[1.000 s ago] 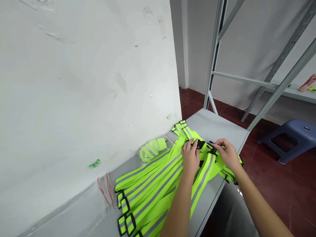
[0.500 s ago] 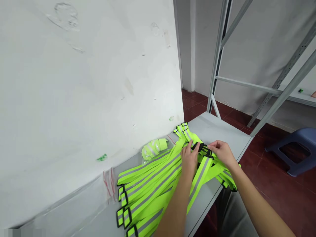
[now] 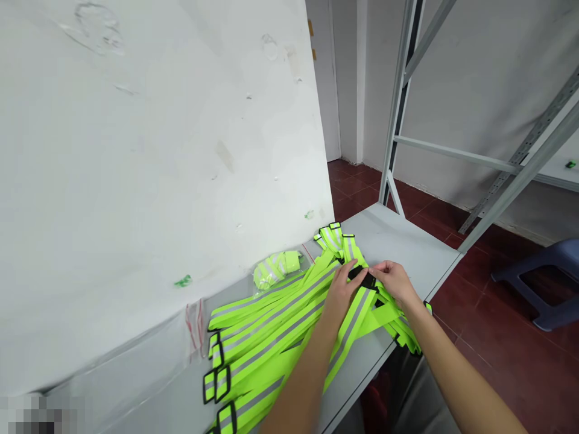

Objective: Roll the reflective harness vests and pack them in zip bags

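Note:
A black plastic buckle on the neon-yellow reflective straps lies between my two hands. My left hand is closed on the buckle's left side, with its thumb and fingertips pressing it. Pinching the right side of the same buckle, my right hand has thumb and forefinger together. A yellow strap with a grey stripe runs down from the buckle toward the table's front edge. Under and beside my left arm lies a fan of similar reflective straps, several ending in black slider rings.
A clear bag with a rolled yellow strap lies against the white wall panel. Flat zip bags cover the table's left part. A metal frame rises behind the grey table; a blue stool stands at right.
My hands have come closer together, and the buckle's two black parts, apart before, now sit together between my fingers. The view has shifted slightly to the right.

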The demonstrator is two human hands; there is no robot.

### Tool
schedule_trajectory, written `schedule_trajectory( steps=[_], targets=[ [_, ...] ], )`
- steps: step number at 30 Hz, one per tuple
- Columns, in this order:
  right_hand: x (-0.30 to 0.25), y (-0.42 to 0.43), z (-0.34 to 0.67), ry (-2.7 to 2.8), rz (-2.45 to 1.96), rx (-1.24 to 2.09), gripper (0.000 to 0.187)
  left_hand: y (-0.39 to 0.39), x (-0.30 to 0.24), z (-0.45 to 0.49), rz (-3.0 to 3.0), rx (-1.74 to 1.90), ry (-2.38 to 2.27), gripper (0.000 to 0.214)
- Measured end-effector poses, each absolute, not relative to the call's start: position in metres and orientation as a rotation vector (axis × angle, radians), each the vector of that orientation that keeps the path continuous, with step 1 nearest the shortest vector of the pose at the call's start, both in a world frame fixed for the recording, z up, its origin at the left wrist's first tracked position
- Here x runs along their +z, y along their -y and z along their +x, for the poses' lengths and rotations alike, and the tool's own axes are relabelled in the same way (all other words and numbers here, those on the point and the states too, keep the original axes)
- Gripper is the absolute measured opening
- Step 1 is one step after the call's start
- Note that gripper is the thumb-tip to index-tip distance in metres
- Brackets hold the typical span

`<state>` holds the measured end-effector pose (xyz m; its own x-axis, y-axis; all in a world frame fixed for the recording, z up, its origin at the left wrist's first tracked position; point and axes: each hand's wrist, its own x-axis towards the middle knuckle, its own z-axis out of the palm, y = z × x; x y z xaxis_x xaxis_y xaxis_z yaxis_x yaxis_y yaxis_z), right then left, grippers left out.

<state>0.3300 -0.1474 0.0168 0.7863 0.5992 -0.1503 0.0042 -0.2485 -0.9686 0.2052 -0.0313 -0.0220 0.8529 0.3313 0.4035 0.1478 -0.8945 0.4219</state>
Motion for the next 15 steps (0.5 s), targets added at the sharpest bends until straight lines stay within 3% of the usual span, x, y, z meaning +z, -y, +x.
schedule_trajectory(
  steps=[5,10,15],
  targets=[
    [0.018,0.147,0.335,0.560,-1.853,0.571,0.033,0.031,-0.015,0.206,2.632,0.581,-0.373,0.043],
    [0.026,0.173,0.339,0.671,-2.058,0.488,0.036,0.021,0.003,0.190,2.546,0.437,-0.379,0.067],
    [0.018,0.226,0.336,0.808,-2.310,0.330,0.045,-0.001,0.020,0.195,2.262,0.395,-0.631,0.051]
  ],
)
